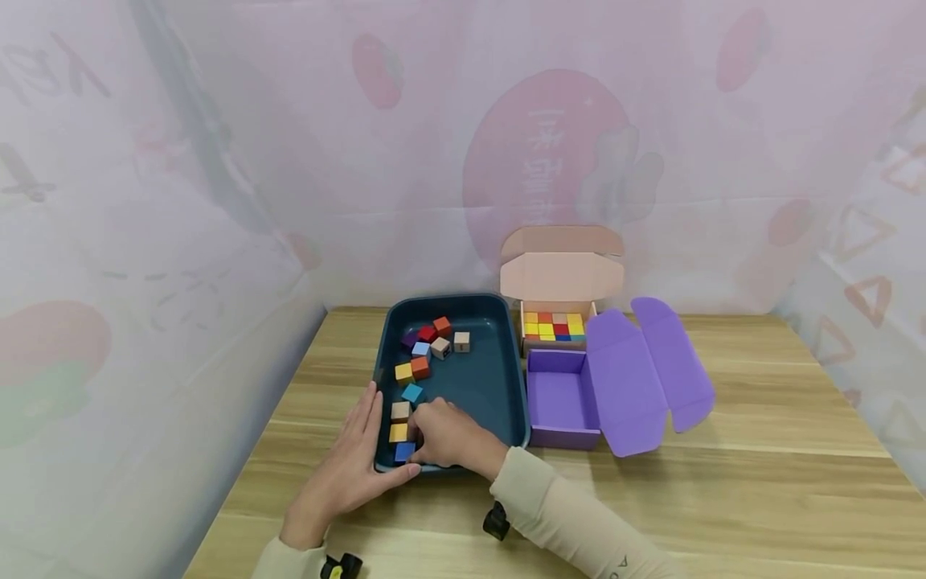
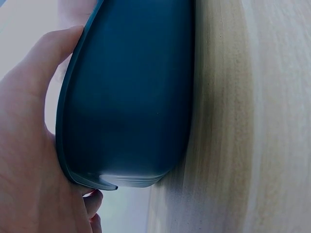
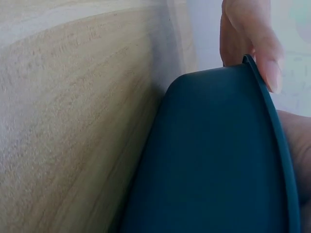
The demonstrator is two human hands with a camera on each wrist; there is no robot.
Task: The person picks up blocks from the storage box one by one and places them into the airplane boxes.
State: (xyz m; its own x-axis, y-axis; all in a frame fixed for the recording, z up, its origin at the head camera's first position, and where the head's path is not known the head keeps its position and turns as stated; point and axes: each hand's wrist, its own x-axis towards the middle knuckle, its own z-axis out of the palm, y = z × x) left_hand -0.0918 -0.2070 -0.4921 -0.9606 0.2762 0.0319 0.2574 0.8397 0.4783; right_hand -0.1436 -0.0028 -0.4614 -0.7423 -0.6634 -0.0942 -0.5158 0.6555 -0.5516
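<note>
Cubes (image 1: 420, 367) — red, yellow, blue, pale tan — in a dark teal tray (image 1: 481, 382)

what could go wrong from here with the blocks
The right hand is close to the front blue block and might knock it askew. The left hand touches the tray, so a hard push could shift or tilt it. A sliding tray might then bump the purple box close beside it.
</note>
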